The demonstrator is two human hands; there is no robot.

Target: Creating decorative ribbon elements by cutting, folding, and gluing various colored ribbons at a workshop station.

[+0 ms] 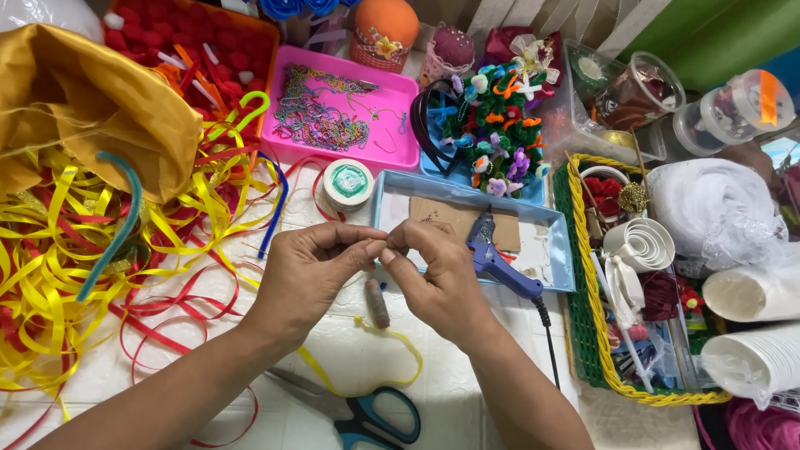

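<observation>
Head view: left hand and right hand fingertip to fingertip, pinching something too small to identify above small brown thread spool on white table; blue glue gun and blue-handled scissors untouched.

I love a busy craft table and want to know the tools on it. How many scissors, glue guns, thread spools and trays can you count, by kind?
Scissors: 1
Glue gun: 1
Thread spool: 1
Trays: 2, the pink tray and the blue tray
Total: 5
</observation>
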